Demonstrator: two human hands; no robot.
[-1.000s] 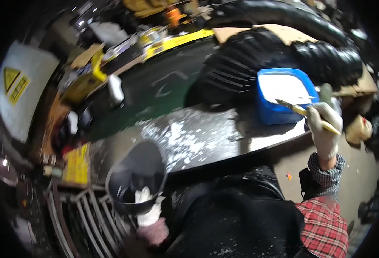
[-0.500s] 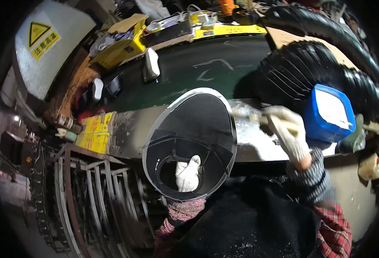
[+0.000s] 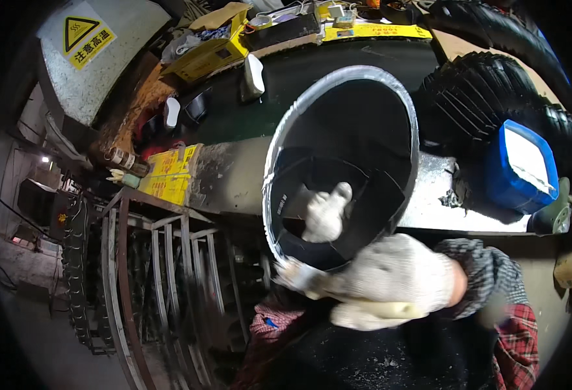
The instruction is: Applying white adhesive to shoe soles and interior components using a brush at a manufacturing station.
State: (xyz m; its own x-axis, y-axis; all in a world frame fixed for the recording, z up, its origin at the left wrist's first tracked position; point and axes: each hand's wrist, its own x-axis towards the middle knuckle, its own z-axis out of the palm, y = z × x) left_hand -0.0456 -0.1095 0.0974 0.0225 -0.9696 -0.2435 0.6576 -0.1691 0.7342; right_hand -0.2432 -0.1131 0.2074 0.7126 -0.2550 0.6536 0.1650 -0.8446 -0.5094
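Note:
A black hollow shoe upper with a wet white band along its oval rim is tilted open toward me. My left hand, in a white knit glove, reaches up inside it from below; its fingers are bunched and hold the upper up. In a matching glove, my right hand is closed around a pale-handled brush. The white-smeared bristles touch the lower left of the rim, nearest me.
A blue tub of white liquid stands right on the metal ledge. Beyond runs a dark green belt carrying a white shoe-shaped piece. Black ribbed ducting lies right; a metal rack stands lower left.
My right hand has swung the brush from beside the tub, left and toward me, onto the near rim. The upper now sits further right and higher in view.

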